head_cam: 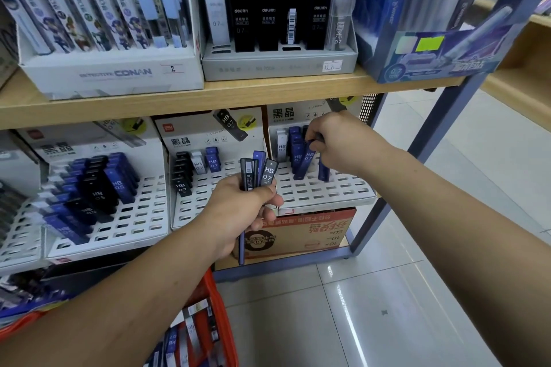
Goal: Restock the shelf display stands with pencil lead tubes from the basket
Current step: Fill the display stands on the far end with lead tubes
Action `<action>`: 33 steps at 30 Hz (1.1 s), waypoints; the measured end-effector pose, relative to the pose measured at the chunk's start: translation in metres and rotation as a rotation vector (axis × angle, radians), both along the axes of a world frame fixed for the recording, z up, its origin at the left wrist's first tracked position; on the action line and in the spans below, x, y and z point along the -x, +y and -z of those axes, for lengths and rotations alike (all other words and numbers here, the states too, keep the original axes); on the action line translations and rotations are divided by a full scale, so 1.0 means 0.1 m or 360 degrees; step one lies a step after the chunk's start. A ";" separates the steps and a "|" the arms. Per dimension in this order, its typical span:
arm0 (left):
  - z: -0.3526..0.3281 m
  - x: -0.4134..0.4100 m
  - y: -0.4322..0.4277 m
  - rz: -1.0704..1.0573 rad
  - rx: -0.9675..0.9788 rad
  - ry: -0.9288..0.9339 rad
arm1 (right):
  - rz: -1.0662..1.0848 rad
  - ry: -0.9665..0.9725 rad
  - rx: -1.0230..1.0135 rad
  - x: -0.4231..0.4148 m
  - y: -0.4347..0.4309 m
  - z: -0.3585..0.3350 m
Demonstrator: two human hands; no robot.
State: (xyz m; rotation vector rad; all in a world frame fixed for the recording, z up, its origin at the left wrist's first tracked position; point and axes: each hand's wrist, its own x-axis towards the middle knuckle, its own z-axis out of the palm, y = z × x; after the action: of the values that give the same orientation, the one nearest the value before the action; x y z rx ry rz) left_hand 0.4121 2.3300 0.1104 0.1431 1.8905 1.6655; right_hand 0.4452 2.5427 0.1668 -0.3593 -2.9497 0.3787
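Head view: left hand point(241, 208) clenches a fan of lead tubes point(262, 173) upright, probably as ready supply close to the slots. Right hand point(337, 143) pinches one blue tube point(307, 158) over the rightmost stand point(328, 191), apparently seating it. Basket point(220, 307) below holds more.

The red basket point(222, 322) ran off the bottom edge, with the left forearm covering much of it. The left hand point(238, 211) hid the lower halves of its lead tubes point(259, 173). The right hand point(337, 140) covered the top of the blue tube point(324, 171) it pinched. The price label point(332, 65) was too blurred to read.
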 end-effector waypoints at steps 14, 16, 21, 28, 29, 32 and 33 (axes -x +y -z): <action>-0.09 -0.07 -0.01 0.0069 0.0042 0.0048 | -0.0096 0.0179 0.0197 -0.07 -0.11 0.20; -0.08 -0.07 -0.02 0.0066 0.0042 0.0054 | 0.0046 0.0211 0.0474 -0.09 -0.07 0.16; -0.08 -0.05 0.00 0.0012 -0.0033 -0.0044 | 0.0133 0.0402 0.0926 -0.18 0.00 0.09; -0.08 -0.03 0.00 -0.0044 -0.0113 -0.0164 | 0.0119 0.0341 0.1074 -0.23 0.04 0.26; -0.09 -0.03 0.00 -0.0039 -0.0123 -0.0185 | 0.0138 0.0380 0.1049 -0.23 0.04 0.27; -0.09 -0.04 0.00 -0.0029 -0.0152 -0.0236 | 0.0203 0.0501 0.0937 -0.20 0.01 0.30; -0.08 -0.04 0.00 -0.0031 -0.0157 -0.0246 | 0.0201 0.0526 0.0921 -0.19 0.00 0.31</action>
State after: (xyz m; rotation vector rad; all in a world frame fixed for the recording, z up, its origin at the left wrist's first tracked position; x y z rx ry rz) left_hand 0.4158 2.3298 0.1185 0.0343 1.7018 1.7320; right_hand 0.4641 2.5429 0.1361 -0.4861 -2.4329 1.1517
